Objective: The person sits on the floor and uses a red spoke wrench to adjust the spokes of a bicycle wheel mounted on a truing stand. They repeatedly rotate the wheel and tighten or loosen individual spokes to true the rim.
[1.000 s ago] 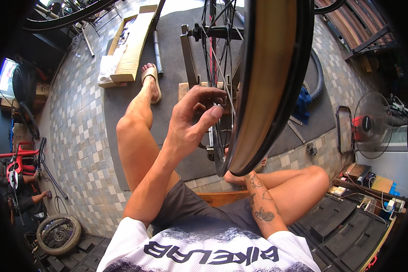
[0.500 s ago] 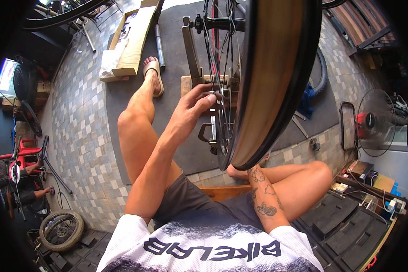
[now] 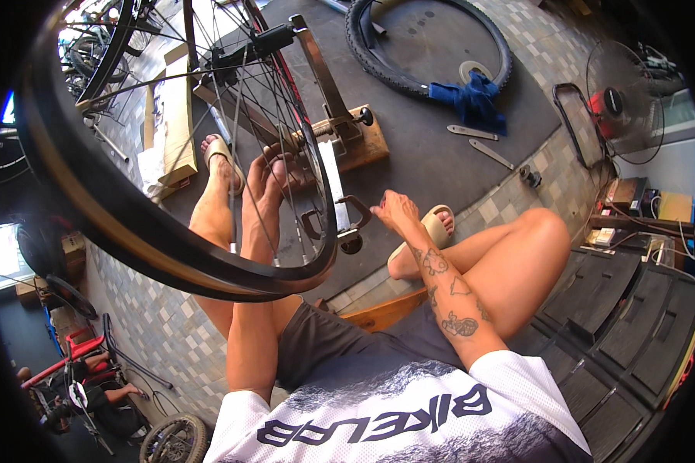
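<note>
A bicycle wheel (image 3: 301,272) with a black rim and thin spokes sits in a metal truing stand (image 3: 322,81) on a wooden block (image 3: 367,147). My left hand (image 3: 268,179) is beyond the spokes, near the foot of the stand, its fingers apart and partly covered by spokes. Nothing shows in it. To the right of the rim, beside the stand's caliper arm (image 3: 353,212), my right hand (image 3: 398,211) has curled fingers and the thumb against the index finger. Anything inside that pinch is too small to make out.
A knobby tyre (image 3: 504,54) and a blue cloth (image 3: 475,100) lie on the dark mat, near two flat metal levers (image 3: 490,153). An open cardboard box (image 3: 181,154) lies at left. At right stand a fan (image 3: 622,104) and black drawers (image 3: 594,297).
The view has swung, so the wheel appears farther left and more side-on. My right hand, hidden behind the wheel before, now shows. My left hand is now seen through the spokes.
</note>
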Demonstrator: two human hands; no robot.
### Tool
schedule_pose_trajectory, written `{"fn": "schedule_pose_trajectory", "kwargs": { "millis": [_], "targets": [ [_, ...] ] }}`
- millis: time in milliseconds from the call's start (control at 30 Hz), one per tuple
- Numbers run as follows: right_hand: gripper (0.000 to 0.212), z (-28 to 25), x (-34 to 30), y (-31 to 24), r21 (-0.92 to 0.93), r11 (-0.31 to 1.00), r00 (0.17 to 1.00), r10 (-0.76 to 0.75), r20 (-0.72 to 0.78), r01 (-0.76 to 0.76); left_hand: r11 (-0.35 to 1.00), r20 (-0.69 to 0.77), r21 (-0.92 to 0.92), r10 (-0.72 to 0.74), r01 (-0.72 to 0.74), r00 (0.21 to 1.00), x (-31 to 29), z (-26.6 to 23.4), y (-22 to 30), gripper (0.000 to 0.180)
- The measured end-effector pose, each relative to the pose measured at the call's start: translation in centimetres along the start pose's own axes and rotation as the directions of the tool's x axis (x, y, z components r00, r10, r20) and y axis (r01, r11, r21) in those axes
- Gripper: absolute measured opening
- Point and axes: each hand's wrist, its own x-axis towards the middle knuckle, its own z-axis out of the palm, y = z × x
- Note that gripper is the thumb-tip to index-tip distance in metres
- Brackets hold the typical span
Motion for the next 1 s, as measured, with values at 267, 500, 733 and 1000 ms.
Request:
{"fn": "schedule_pose_trajectory", "kwargs": {
  "millis": [267,500,733,1000],
  "targets": [
    [0.028,-2.2,1.3,-1.1,0.229,0.969,0.975,-0.044,-0.218,0.095,0.963,0.058,-0.258,-0.066,0.078,0.996,2.0,-1.6,-2.2,0.062],
    [0.024,-5.6,0.2,-4.3,0.609,0.793,0.989,0.056,-0.136,0.039,0.996,0.042,-0.052,-0.069,0.071,0.997,2.3,-0.9,-2.1,0.052],
    [0.025,-7.9,-1.7,-6.7,0.507,0.839,0.963,-0.072,-0.259,0.199,0.997,0.135,-0.049,-0.044,0.051,0.99,2.0,-0.1,-1.7,0.051],
    [0.027,-7.0,-2.0,-9.0,0.727,0.635,0.964,-0.208,-0.164,0.261,0.992,0.137,0.054,-0.118,0.111,0.984,2.2,-0.3,-0.9,0.042]
  ]
}}
